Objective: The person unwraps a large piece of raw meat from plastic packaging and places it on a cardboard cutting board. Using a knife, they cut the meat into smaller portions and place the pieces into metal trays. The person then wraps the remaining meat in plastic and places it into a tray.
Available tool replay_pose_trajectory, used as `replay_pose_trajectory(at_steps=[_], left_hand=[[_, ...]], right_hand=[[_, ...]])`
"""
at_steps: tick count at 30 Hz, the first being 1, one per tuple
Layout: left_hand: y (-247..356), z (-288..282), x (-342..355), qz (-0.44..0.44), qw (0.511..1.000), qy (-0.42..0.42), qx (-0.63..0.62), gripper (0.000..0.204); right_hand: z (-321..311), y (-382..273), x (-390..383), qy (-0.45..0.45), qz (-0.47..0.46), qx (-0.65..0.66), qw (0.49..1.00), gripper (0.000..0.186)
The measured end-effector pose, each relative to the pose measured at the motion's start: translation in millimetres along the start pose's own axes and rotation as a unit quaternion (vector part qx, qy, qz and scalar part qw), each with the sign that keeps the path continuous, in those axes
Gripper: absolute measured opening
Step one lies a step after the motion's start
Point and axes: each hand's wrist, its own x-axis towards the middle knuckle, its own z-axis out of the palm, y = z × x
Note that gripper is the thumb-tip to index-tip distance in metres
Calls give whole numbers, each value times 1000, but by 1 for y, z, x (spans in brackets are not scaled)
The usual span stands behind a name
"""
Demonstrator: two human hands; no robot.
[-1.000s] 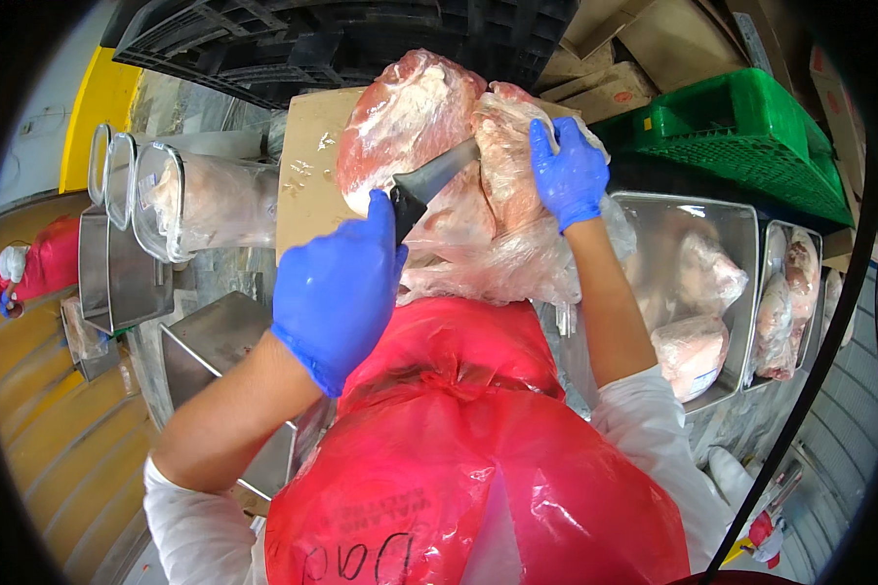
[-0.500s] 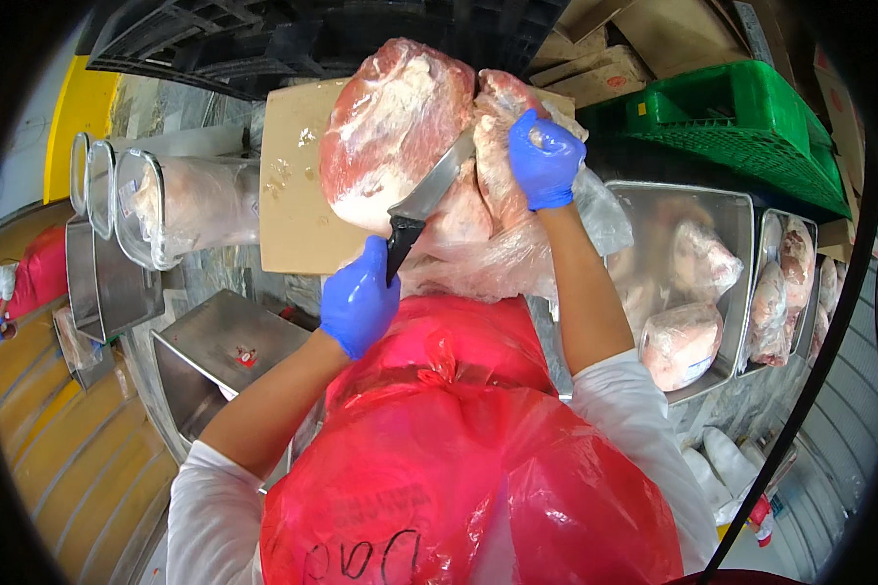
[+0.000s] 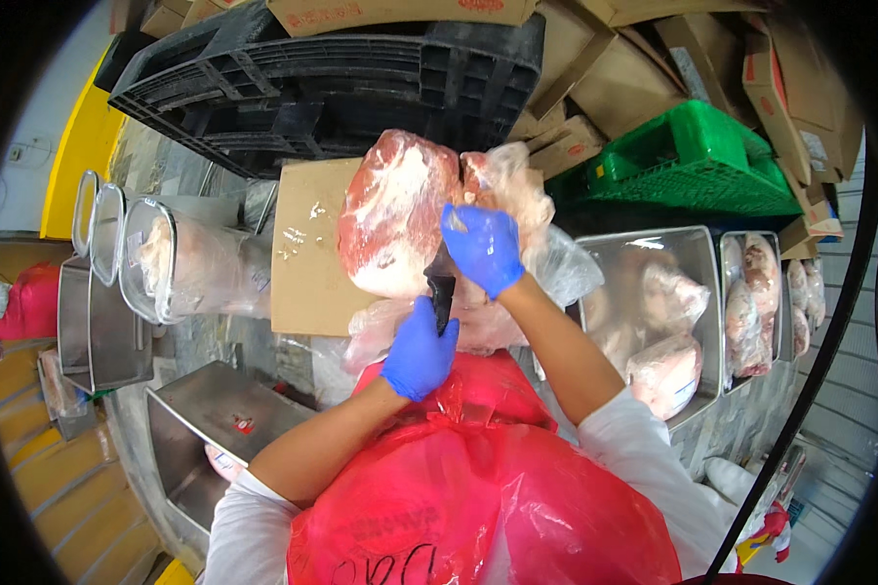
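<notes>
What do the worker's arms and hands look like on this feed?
The left hand and right hand wear matching shiny blue gloves ending around the wrists. Both forearms are bare up to white sleeves near the elbows.

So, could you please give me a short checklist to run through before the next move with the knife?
1. Hands covered: ok, left hand and right hand both wear blue gloves.
2. Knife held by its handle: ok, in the left hand.
3. Blade away from the right hand's fingers: cannot tell, most of the blade is hidden.
4. Large piece of meat on the cardboard: ok.
5. Clear plastic away from the hands: not ok, it bunches close by the right hand.
</notes>
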Motion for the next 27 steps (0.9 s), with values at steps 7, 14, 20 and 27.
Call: replay_pose_trajectory(at_steps=[7, 14, 20, 27], left_hand=[[8, 16, -2, 21, 992, 17, -124, 31], [37, -97, -18, 15, 984, -81, 159, 35], [103, -176, -10, 30, 916, -136, 377, 46], [140, -183, 29, 70, 904, -154, 392, 39]], right_hand=[[-36, 14, -40, -46, 20, -30, 998, 29], [-38, 72, -12, -49, 199, -61, 977, 42], [-9, 100, -12, 33, 189, -7, 981, 38], [-5, 108, -9, 59, 177, 70, 980, 34]])
